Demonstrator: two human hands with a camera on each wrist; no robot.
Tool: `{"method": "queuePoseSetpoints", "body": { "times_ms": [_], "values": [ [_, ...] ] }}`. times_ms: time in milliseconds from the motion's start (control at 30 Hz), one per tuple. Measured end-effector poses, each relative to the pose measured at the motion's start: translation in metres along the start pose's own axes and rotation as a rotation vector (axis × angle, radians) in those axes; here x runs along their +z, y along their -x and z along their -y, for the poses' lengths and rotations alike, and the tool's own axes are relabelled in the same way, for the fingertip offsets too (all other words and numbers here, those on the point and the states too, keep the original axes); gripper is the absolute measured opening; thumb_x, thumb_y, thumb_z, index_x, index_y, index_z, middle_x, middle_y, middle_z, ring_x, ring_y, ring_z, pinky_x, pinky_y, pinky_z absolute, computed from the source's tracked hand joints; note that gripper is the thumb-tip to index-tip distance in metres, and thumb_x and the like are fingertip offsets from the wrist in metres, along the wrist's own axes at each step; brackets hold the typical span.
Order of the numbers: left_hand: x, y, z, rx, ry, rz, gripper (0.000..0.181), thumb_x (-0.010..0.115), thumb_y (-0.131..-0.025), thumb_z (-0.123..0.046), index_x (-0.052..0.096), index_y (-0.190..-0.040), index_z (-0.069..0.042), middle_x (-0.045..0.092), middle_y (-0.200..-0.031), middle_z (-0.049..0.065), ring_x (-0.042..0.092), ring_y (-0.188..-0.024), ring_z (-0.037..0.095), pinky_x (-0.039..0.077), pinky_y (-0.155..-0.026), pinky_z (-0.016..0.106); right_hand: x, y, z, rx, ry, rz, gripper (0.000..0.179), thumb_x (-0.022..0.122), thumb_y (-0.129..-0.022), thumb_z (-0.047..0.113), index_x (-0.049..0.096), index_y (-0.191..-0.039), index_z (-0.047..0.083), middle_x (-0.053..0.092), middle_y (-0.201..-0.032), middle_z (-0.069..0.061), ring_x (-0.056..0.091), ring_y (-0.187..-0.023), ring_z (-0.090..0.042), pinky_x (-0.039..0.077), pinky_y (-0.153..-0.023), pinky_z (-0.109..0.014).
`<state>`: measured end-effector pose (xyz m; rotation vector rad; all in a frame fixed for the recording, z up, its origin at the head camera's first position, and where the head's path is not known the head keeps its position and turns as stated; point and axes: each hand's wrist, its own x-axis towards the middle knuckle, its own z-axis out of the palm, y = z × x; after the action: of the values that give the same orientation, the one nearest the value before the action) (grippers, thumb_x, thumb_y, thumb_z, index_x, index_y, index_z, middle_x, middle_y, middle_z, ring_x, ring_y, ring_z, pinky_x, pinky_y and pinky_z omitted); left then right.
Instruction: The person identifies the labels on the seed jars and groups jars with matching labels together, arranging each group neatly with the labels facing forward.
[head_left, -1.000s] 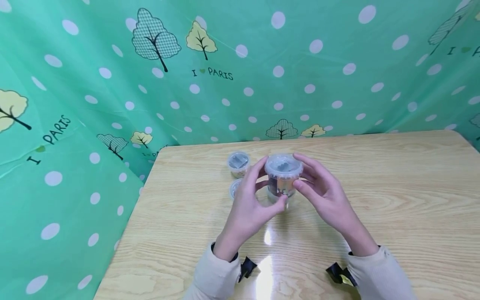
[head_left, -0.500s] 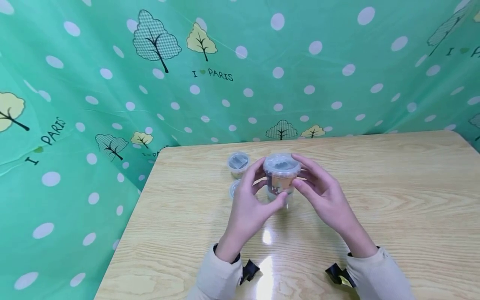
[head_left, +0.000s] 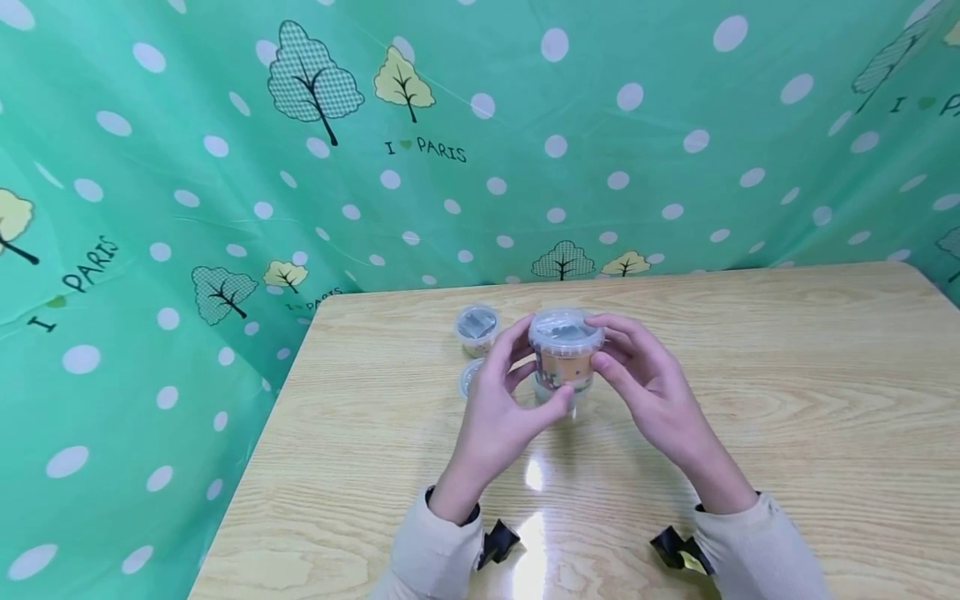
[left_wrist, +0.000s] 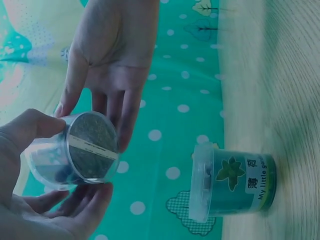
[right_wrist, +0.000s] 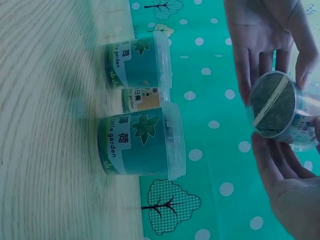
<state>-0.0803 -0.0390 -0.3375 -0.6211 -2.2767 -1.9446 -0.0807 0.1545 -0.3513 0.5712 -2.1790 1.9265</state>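
Note:
Both hands hold up a small clear plastic tub [head_left: 566, 365] with a lid and an orange picture label. My left hand [head_left: 510, 400] grips its left side, thumb on the lower front. From the right, my right hand [head_left: 651, 392] pinches it, with a finger at the lid rim and the thumb on the label. In the left wrist view the tub's bottom [left_wrist: 92, 145] shows dark contents and a pale strip across it. The tub is raised above the table, upright in the head view.
Two lidded tubs, one farther back [head_left: 477, 325] and one nearer [head_left: 469, 377], stand left of the held tub. The right wrist view shows two green-labelled tubs [right_wrist: 132, 142] and an orange-labelled tub [right_wrist: 142, 100] on the wooden table [head_left: 360, 467]. A green patterned cloth [head_left: 480, 208] hangs behind.
The held tub has turned between the hands, bringing its orange label round to the front and its dark label part out of sight. The right fingertips have shifted slightly. The standing tubs have not moved.

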Motion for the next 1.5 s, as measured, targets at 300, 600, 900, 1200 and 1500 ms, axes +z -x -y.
{"method": "queuePoseSetpoints", "body": {
  "times_ms": [300, 600, 900, 1200, 1500],
  "values": [
    [0.0011, 0.0007, -0.0005, 0.01, -0.046, -0.061, 0.074, 0.082, -0.081, -0.007, 0.044, -0.145, -0.008, 0.055, -0.135, 0.006, 0.055, -0.123, 0.017, 0.054, -0.1, 0.029, 0.0043, -0.0007, -0.0017, -0.01, -0.011, -0.016, 0.039, 0.053, -0.1, 0.0, 0.051, -0.139, 0.005, 0.054, -0.136, -0.013, 0.06, -0.119, -0.012, 0.051, -0.099, -0.019],
    [-0.0024, -0.0003, -0.0004, 0.007, 0.024, -0.058, 0.072, 0.081, -0.079, -0.002, 0.048, -0.142, -0.009, 0.058, -0.133, 0.009, 0.059, -0.12, 0.021, 0.055, -0.098, 0.029, 0.0036, 0.0005, -0.0008, 0.026, -0.013, 0.013, 0.051, 0.05, -0.103, 0.004, 0.039, -0.152, 0.014, 0.05, -0.143, -0.018, 0.055, -0.125, -0.008, 0.049, -0.102, -0.017],
    [-0.0037, -0.0007, -0.0009, -0.045, 0.056, -0.03, 0.073, 0.079, -0.079, -0.001, 0.047, -0.144, -0.008, 0.055, -0.138, 0.009, 0.058, -0.122, 0.023, 0.054, -0.099, 0.028, 0.0023, 0.0013, 0.0012, 0.04, -0.017, 0.03, 0.049, 0.05, -0.103, 0.006, 0.042, -0.15, 0.016, 0.052, -0.143, -0.017, 0.056, -0.126, -0.01, 0.049, -0.102, -0.019],
    [-0.0047, -0.0011, -0.0018, -0.047, 0.081, -0.031, 0.073, 0.078, -0.08, 0.002, 0.045, -0.144, -0.006, 0.054, -0.138, 0.01, 0.055, -0.126, 0.023, 0.052, -0.103, 0.028, 0.0028, 0.0011, 0.0034, 0.063, 0.009, -0.019, 0.047, 0.055, -0.101, 0.007, 0.045, -0.147, 0.013, 0.054, -0.14, -0.017, 0.059, -0.12, -0.009, 0.05, -0.099, -0.016],
    [-0.0032, -0.0002, -0.0027, -0.034, 0.061, -0.044, 0.071, 0.08, -0.081, -0.003, 0.047, -0.143, -0.008, 0.055, -0.137, 0.008, 0.056, -0.123, 0.02, 0.053, -0.101, 0.028, 0.0059, 0.0015, 0.0037, 0.049, -0.011, -0.053, 0.049, 0.06, -0.098, 0.004, 0.048, -0.144, 0.012, 0.056, -0.137, -0.017, 0.06, -0.118, -0.014, 0.052, -0.099, -0.019]
  ]
}}
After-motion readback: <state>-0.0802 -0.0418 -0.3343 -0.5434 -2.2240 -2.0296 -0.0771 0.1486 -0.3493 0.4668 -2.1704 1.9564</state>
